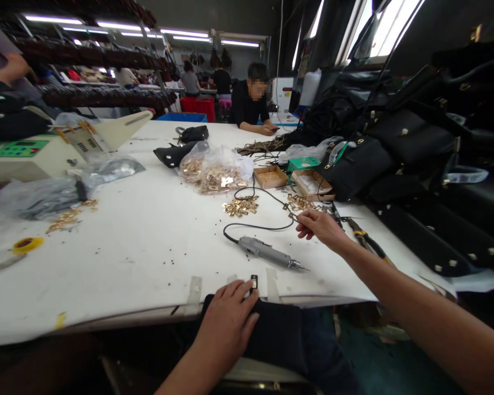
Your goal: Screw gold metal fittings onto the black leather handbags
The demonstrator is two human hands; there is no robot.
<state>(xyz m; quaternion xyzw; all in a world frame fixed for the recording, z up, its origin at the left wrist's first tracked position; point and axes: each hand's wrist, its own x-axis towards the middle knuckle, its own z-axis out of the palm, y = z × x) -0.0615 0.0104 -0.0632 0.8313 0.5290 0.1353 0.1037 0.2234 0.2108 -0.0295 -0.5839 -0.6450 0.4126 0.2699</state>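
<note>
My left hand lies on a black leather piece at the table's front edge, its fingertips beside a small metal fitting. My right hand reaches out over the table, thumb and forefinger pinched on a small gold plate. Just beyond it is a loose pile of gold plates. Between my hands a grey electric screwdriver lies with its tip to the right and its black cord curving behind.
Further back are a plastic bag of gold parts, small cardboard boxes and another gold pile. Pliers and black bags lie right. A machine and yellow tape are left. A person leans on the far edge.
</note>
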